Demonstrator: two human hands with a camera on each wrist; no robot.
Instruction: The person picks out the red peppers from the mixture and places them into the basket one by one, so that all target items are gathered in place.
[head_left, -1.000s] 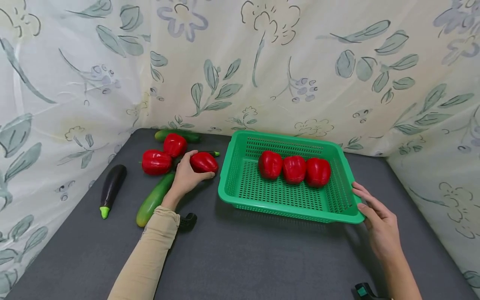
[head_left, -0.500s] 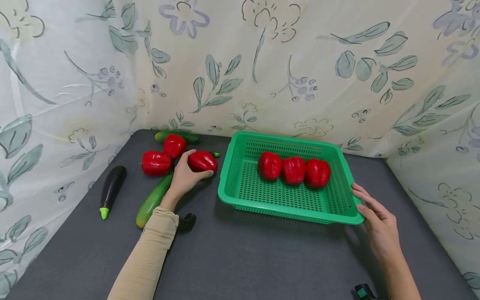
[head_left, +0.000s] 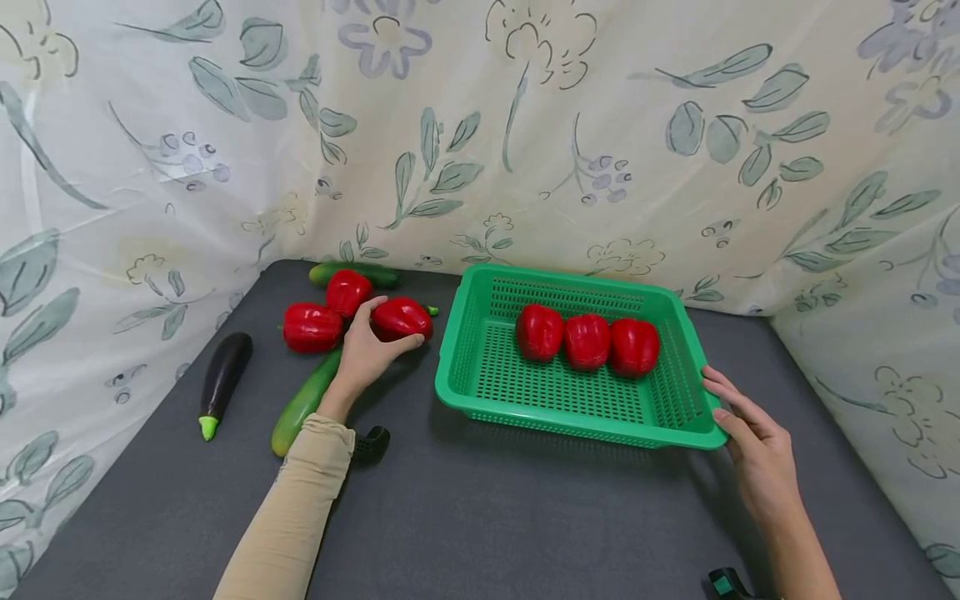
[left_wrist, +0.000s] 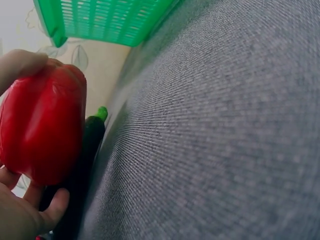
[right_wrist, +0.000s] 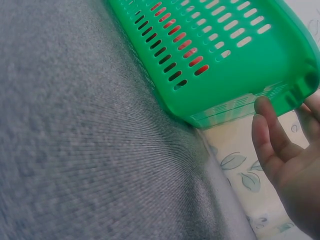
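Note:
My left hand [head_left: 365,358] holds a glossy red bell pepper [head_left: 402,319] between thumb and fingers, left of the green basket. In the left wrist view this bell pepper [left_wrist: 45,122] stands just above a dark eggplant [left_wrist: 93,131] with a green tip, partly hidden behind it. On the right, my right hand [head_left: 757,446] grips the short side rim of the green plastic basket [head_left: 570,423]. The right wrist view has fingertips [right_wrist: 262,106] at the basket's rim. Inside the basket sit three red bell peppers [head_left: 587,342] in a row.
Two more red bell peppers [head_left: 312,327] lie left of my left hand. A large green cucumber [head_left: 300,412] is partly behind the wrist, and another cucumber [head_left: 356,273] lies at the back. An eggplant [head_left: 227,379] rests far left. Patterned cloth [head_left: 480,142] walls the grey table [head_left: 525,517].
My left hand has shifted slightly left and away with the bell pepper in its grip. My right hand and the basket stay nearly where they were.

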